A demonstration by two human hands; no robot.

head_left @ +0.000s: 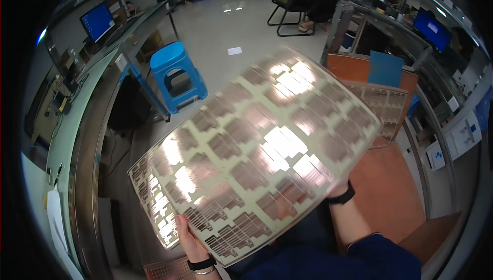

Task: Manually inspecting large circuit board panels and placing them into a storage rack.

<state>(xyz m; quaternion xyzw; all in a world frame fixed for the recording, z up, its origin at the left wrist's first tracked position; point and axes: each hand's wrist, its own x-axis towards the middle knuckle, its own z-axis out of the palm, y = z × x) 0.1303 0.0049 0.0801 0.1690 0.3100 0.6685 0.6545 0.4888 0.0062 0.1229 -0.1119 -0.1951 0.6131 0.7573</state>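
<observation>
The person holds a large flexible sheet (257, 151) patterned with copper-coloured rectangles up in front of the body, tilted so ceiling light glares off its middle. The left hand (191, 241) grips the lower left edge, fingers closed on the sheet. The right hand (336, 190) supports the lower right edge from behind; its grip is mostly hidden, so how tightly it closes cannot be told. A second similar sheet (382, 108) lies on the orange tabletop (390, 192) to the right. Judging by the bow in the sheet, handling it well seems to call for edge-only contact with both hands level, avoiding creases. A blue stool (177, 74) stands on the floor beyond.
</observation>
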